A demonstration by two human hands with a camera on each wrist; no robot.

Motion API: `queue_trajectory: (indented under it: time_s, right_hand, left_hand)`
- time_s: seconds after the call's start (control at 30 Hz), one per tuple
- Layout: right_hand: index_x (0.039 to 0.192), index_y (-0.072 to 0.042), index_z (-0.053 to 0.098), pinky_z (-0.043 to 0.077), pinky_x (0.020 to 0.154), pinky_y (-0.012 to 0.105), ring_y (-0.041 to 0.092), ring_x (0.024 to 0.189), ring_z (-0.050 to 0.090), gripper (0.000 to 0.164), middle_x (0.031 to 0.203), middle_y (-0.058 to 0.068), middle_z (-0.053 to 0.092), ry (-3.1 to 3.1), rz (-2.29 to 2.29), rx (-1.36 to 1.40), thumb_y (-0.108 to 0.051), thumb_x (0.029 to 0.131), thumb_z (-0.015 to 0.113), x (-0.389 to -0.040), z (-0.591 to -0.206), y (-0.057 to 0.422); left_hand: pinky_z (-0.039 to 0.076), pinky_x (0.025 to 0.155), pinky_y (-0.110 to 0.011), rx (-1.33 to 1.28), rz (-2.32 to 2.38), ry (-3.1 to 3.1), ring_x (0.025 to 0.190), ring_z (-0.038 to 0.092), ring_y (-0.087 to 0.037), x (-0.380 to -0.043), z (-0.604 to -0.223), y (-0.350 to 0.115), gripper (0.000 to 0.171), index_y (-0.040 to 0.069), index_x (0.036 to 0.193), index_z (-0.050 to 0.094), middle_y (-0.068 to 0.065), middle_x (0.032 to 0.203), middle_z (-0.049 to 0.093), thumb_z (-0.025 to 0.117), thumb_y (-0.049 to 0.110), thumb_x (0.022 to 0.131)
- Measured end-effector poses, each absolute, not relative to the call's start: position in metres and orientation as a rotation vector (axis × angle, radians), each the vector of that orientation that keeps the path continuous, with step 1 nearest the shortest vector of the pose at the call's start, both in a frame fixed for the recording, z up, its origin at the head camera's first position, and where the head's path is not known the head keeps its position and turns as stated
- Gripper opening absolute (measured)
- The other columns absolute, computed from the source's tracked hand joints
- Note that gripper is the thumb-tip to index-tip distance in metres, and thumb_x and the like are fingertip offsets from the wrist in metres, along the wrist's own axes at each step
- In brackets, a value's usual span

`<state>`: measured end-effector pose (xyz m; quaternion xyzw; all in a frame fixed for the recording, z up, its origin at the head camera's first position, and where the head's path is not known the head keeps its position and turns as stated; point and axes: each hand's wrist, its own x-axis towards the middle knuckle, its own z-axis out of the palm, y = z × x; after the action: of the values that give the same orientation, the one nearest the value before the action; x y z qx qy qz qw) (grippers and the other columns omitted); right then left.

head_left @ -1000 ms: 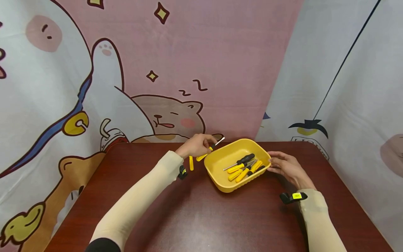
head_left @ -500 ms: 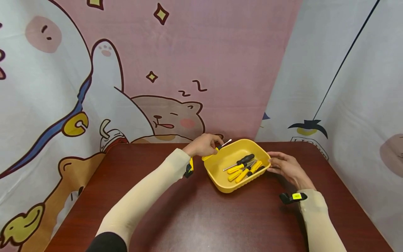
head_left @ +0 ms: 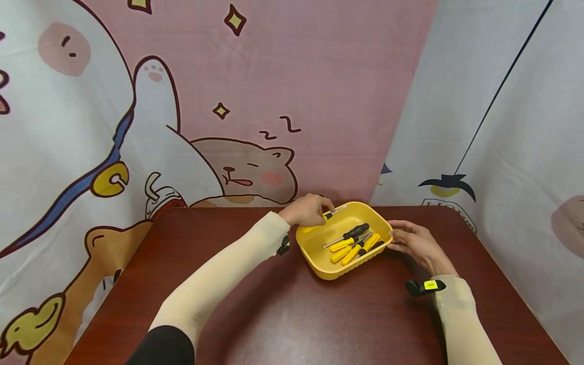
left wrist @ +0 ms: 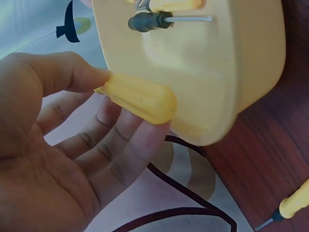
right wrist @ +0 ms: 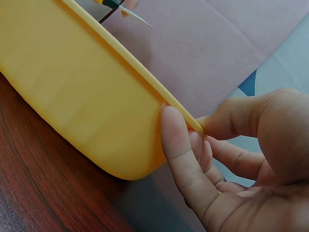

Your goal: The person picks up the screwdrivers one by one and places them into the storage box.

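Observation:
A yellow-handled screwdriver [left wrist: 142, 98] is pinched between the thumb and fingers of my left hand [head_left: 306, 211]. It overlaps the back left of a yellow plastic bin [head_left: 319, 253], its metal shaft pointing to the right. At the bin's right corner, my right hand [head_left: 422, 246] pinches the rim, thumb on one side and fingers against the outer wall. Inside the bin lie a black-handled screwdriver [head_left: 357, 231] and several yellow-handled screwdrivers [head_left: 351, 253] in a loose pile.
Another yellow-handled screwdriver [left wrist: 295, 200] lies on the dark red-brown table [head_left: 292, 314], left of the bin; in the head view my left wrist hides it. A cartoon-printed curtain [head_left: 337, 101] hangs just behind the table's far edge.
My left hand has moved right, carrying the screwdriver from beside the bin to over its back left part. The right hand and the bin have stayed in place.

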<state>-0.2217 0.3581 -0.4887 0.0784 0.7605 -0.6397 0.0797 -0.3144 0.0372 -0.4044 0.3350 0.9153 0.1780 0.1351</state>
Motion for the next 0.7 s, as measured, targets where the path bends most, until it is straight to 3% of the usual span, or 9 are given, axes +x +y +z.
queue_trajectory:
  time_s: [0.17, 0.37, 0.7]
  right_hand:
    - [0.152, 0.0, 0.041, 0.062, 0.086, 0.031, 0.011, 0.092, 0.071, 0.052, 0.137, 0.024, 0.051, 2.276, -1.91, 0.236, -0.014, 0.105, 0.056, -0.222, -0.489, 0.358]
    - [0.152, 0.0, 0.041, 0.062, 0.086, 0.031, 0.012, 0.092, 0.072, 0.053, 0.141, 0.027, 0.048, 2.276, -1.912, 0.236, -0.014, 0.105, 0.057, -0.222, -0.488, 0.357]
    - [0.152, 0.0, 0.042, 0.062, 0.086, 0.03, 0.01, 0.092, 0.071, 0.053, 0.138, 0.022, 0.05, 2.278, -1.913, 0.23, -0.015, 0.104, 0.058, -0.222, -0.487, 0.358]
  left_hand:
    - [0.051, 0.068, -0.024, 0.973, 0.464, 2.644, 0.087, 0.06, -0.014, -0.315, -0.405, 0.046, 0.04, 0.024, 0.133, 0.068, 0.003, 0.101, 0.065, 0.073, 0.018, 0.094]
    - [0.049, 0.059, -0.025, 0.95, 0.436, 2.632, 0.08, 0.06, -0.015, -0.316, -0.408, 0.058, 0.042, 0.023, 0.135, 0.066, 0.002, 0.098, 0.065, 0.072, 0.016, 0.094]
    - [0.046, 0.048, -0.024, 0.82, 0.372, 2.613, 0.054, 0.05, -0.012, -0.322, -0.414, 0.086, 0.04, 0.028, 0.133, 0.065, 0.001, 0.118, 0.061, 0.071, 0.017, 0.095]
